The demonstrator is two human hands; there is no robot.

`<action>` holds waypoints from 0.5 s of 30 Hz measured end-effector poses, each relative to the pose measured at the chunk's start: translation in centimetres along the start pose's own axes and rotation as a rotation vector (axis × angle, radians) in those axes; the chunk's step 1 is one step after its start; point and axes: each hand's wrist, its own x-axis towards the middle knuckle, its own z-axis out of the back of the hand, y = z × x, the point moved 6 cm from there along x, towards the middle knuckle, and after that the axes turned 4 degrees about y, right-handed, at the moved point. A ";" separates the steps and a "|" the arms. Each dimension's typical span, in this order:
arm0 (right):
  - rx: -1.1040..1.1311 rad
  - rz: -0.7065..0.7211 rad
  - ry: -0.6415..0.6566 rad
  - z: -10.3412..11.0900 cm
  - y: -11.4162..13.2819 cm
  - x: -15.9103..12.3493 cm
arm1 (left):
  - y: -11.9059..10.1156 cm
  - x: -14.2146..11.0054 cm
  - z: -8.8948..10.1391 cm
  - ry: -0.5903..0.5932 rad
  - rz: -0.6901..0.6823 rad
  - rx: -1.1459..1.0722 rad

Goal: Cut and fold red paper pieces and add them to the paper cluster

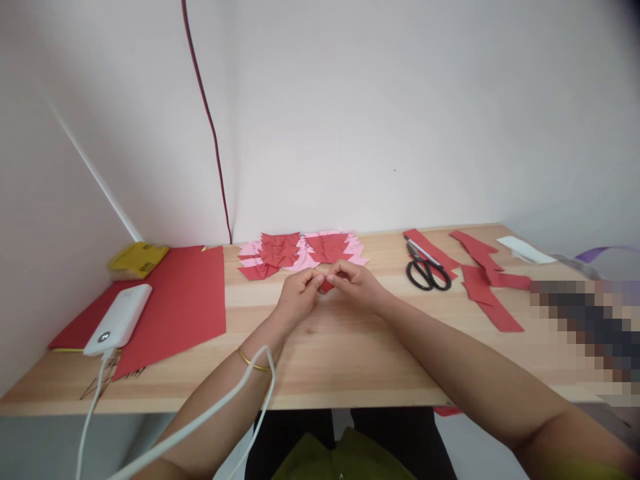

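Observation:
A small piece of red paper (326, 287) is pinched between my two hands, just above the wooden table. My left hand (299, 293) grips its left side between thumb and fingers. On the other side, my right hand (356, 283) is closed on the same piece. The fingers cover much of it, so its full shape is hidden. Right behind my hands lie rows of folded red paper pieces (280, 251) and folded pink paper pieces (306, 256), overlapping one another near the wall.
Black-handled scissors (429, 273) and a pen (423, 251) lie on a red strip at the right, beside red paper scraps (483, 293). Red sheets (190, 300), a white power bank (120, 319) and a yellow packet (137, 260) occupy the left. A white cable (200, 427) crosses my left forearm.

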 end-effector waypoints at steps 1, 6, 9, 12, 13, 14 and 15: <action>0.013 -0.013 0.002 0.0 -0.1 0.0 | 0.0 0.0 0.0 0.008 0.015 -0.030; 0.152 -0.098 -0.001 0.1 -1.0 0.1 | 1.0 0.2 -0.2 -0.011 0.094 -0.226; 0.278 -0.159 -0.011 0.0 -1.8 0.1 | 2.0 0.3 -0.2 -0.066 0.131 -0.319; 0.323 -0.181 0.037 -0.3 -1.9 0.0 | 2.6 0.5 -0.2 -0.083 0.139 -0.325; 0.304 -0.178 0.053 -0.3 -1.8 0.0 | 2.6 0.5 -0.1 -0.086 0.138 -0.328; 0.281 -0.176 0.064 -0.3 -1.6 0.0 | 2.6 0.5 -0.1 -0.090 0.137 -0.341; 0.264 -0.176 0.068 -0.3 -1.4 0.0 | 2.5 0.5 -0.1 -0.097 0.139 -0.361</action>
